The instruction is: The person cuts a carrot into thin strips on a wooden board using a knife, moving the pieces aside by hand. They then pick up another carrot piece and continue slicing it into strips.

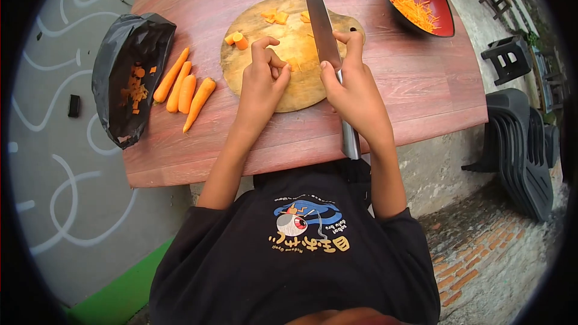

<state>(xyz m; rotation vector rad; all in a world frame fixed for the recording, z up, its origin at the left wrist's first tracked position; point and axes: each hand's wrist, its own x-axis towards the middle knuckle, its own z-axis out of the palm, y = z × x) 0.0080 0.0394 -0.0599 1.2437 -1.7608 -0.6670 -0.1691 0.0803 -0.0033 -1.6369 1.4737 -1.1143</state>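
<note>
My right hand (355, 87) is closed round a large kitchen knife (321, 21). Its blade points away from me over the right part of the round wooden cutting board (241, 12), and the handle sticks out below my palm. My left hand (263, 78) is over the board's near left part, thumb and fingers curled into a pinch; whatever is between the fingertips is too small to make out. Thin carrot shreds (299, 65) lie beside those fingertips. Carrot chunks (240, 41) sit at the board's left edge, and flat carrot pieces (276, 16) lie near its far edge.
Several whole carrots (197, 103) lie on the red wooden table (421, 96), left of the board. Beside them a black plastic bag (114, 42) holds carrot scraps. A red-and-black bowl (444, 9) with shredded carrot stands at the far right. Stacked dark chairs (521, 150) are beyond the table.
</note>
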